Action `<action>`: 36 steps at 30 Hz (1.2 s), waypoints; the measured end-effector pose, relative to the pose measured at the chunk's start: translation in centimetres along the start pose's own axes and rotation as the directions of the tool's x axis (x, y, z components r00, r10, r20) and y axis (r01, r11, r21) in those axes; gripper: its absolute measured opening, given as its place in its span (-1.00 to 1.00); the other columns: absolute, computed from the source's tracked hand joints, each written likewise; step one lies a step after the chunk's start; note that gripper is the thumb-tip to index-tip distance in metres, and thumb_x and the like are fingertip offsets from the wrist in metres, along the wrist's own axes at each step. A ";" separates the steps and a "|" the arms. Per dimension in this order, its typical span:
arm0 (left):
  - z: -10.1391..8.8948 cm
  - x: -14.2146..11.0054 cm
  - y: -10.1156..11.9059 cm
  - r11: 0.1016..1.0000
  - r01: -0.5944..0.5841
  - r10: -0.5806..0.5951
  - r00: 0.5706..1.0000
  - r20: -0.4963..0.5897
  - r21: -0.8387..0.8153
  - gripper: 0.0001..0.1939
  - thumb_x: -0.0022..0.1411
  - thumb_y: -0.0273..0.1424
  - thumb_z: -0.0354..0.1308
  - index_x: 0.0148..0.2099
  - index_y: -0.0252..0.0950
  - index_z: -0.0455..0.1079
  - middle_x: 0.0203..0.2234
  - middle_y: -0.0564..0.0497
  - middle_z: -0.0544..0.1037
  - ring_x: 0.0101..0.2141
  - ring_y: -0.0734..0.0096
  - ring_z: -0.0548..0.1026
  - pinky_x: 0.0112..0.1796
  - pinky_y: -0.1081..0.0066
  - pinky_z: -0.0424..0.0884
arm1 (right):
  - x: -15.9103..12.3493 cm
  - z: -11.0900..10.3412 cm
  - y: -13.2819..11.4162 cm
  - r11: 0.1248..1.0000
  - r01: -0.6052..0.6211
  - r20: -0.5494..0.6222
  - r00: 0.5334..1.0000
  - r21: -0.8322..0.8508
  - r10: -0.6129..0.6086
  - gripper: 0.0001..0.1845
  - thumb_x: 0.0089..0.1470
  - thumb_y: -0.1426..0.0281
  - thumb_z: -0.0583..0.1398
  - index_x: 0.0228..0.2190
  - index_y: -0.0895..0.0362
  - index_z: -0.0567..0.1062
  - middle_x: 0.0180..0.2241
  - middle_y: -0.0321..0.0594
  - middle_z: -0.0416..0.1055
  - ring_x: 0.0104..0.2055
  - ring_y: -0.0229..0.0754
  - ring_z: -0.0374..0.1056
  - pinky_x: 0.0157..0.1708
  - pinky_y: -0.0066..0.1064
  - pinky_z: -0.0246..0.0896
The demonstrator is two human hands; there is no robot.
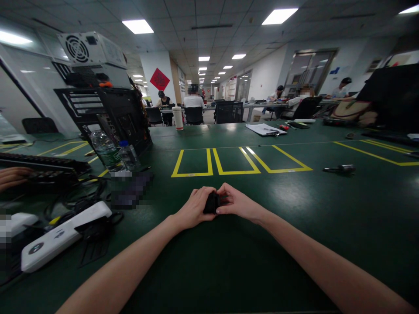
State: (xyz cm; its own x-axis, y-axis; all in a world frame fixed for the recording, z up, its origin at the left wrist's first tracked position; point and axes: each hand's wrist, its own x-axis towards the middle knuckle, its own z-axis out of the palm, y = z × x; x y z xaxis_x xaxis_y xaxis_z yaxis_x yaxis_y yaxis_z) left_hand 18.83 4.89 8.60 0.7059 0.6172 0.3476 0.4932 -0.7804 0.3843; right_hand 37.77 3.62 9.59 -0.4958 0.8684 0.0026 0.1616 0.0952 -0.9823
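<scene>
A small black block-like object (pixel 211 203) is between my two hands, low over the green table (pixel 216 261); its exact kind is not clear. My left hand (pixel 195 206) is closed around its left side, thumb and fingers over the edges. From the right, my right hand (pixel 236 202) pinches at the object with its thumb and fingertips. Part of the object is covered by my fingers. Beyond the hands, yellow tape outlines (pixel 236 172) mark several box shapes on the tabletop.
A black screwdriver-like tool (pixel 339 169) lies to the right. A clipboard with papers (pixel 266 130) and a white cup (pixel 177 118) are farther back. At left stand an open computer case (pixel 122 117), bottles (pixel 106 150) and a white power strip (pixel 67 235); another person's hand (pixel 13 178) shows there.
</scene>
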 end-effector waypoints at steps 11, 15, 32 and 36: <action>0.4 0.0 -0.2 1.000 -0.015 0.016 0.999 -0.040 0.008 -0.38 -0.01 -0.38 0.19 0.05 -0.23 -0.03 -0.11 -0.07 0.27 -0.10 0.22 0.27 -0.12 0.25 0.14 | 0.4 0.2 0.5 0.996 -0.089 -0.089 0.992 0.000 0.089 -0.66 -0.12 0.31 0.22 -0.27 0.12 0.28 -0.27 -0.23 0.31 -0.18 -0.17 0.27 -0.15 -0.22 0.18; 0.3 0.0 -0.1 1.000 -0.013 0.013 1.000 -0.026 0.013 -0.41 0.01 -0.38 0.17 0.05 -0.23 -0.03 -0.12 -0.08 0.27 -0.11 0.21 0.27 -0.13 0.25 0.15 | 0.2 0.1 0.1 0.999 -0.023 -0.022 0.999 0.035 0.024 -0.63 -0.23 0.39 0.28 -0.35 0.14 0.26 -0.27 -0.26 0.30 -0.16 -0.16 0.27 -0.17 -0.23 0.21; 0.2 0.2 -0.6 0.994 0.092 -0.094 0.995 -0.019 -0.066 -0.40 -0.02 -0.34 0.18 0.04 -0.22 0.00 -0.13 -0.08 0.28 -0.16 0.20 0.31 -0.16 0.21 0.21 | 0.2 -0.5 0.5 0.981 -0.050 -0.054 0.998 -0.186 0.041 -0.59 -0.22 0.33 0.28 -0.27 0.12 0.31 -0.21 -0.23 0.31 -0.12 -0.13 0.25 -0.08 -0.17 0.13; 0.2 -0.1 -2.0 0.971 0.210 -0.214 0.976 -0.027 -0.117 -0.43 -0.02 -0.27 0.18 0.02 -0.23 0.04 -0.18 -0.08 0.30 -0.18 0.20 0.31 -0.21 0.21 0.27 | 0.5 -2.1 1.3 0.900 -0.114 -0.166 0.985 -0.420 0.047 -0.62 -0.12 0.20 0.20 -0.23 0.10 0.37 -0.20 -0.19 0.30 -0.12 -0.09 0.22 -0.10 -0.15 0.08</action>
State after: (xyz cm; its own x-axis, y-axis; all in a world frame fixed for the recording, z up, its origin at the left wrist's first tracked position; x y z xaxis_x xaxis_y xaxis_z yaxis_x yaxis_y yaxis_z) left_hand 17.85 6.38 7.62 0.5698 0.7725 0.2801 0.5673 -0.6165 0.5461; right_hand 39.50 5.16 8.71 -0.3393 0.9406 -0.0126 0.5605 0.1914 -0.8057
